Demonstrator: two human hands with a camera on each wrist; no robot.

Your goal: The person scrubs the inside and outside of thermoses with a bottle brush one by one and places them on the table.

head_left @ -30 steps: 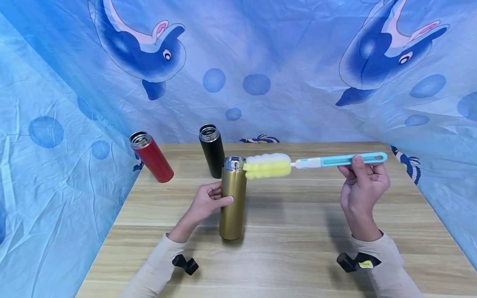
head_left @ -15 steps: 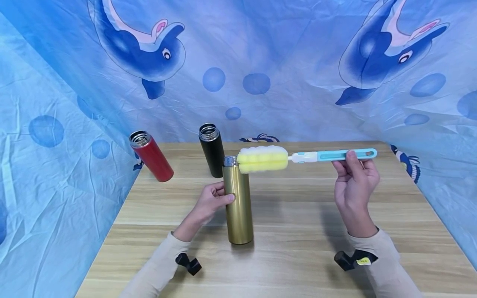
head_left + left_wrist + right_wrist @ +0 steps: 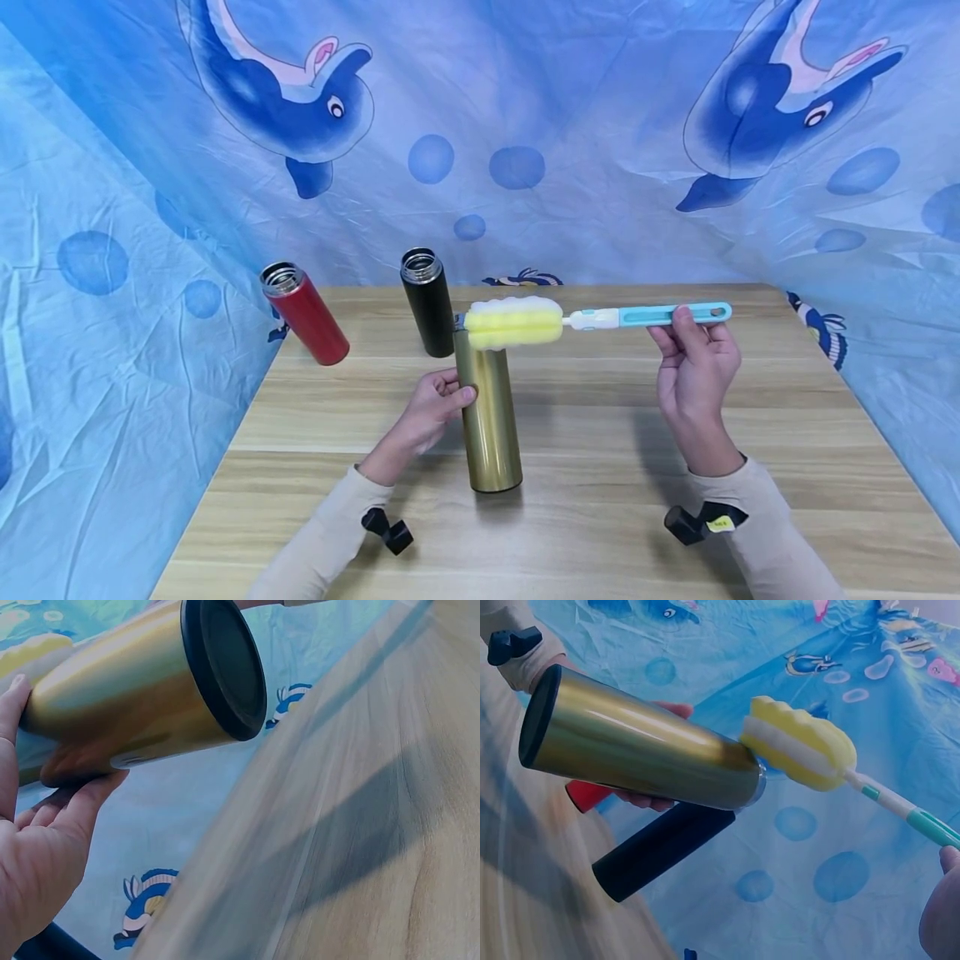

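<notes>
Change I'm seeing over the last second: brush [image 3: 596,318] is shifting left, and gold flask [image 3: 491,425] is tipping, neck going left, base going right. Sponge head is now covering most of the neck from the head view, but it's lying crosswise outside the mouth, so I'm judging alignment as still lacking. Contact: can't tell.

Left grip [image 3: 426,414] is wrapping partly round the flask, thumb in front, holding it off the table [image 3: 600,517]. Right grip [image 3: 697,387] is pinching the brush handle, thumb against fingers.

Edges: black flask [image 3: 430,312] is standing just beyond the gold neck, so I'm rating that the tight side. Red flask [image 3: 309,321] is sitting farther left. Far table edge is running close behind the black one. More room is showing right and near.
</notes>
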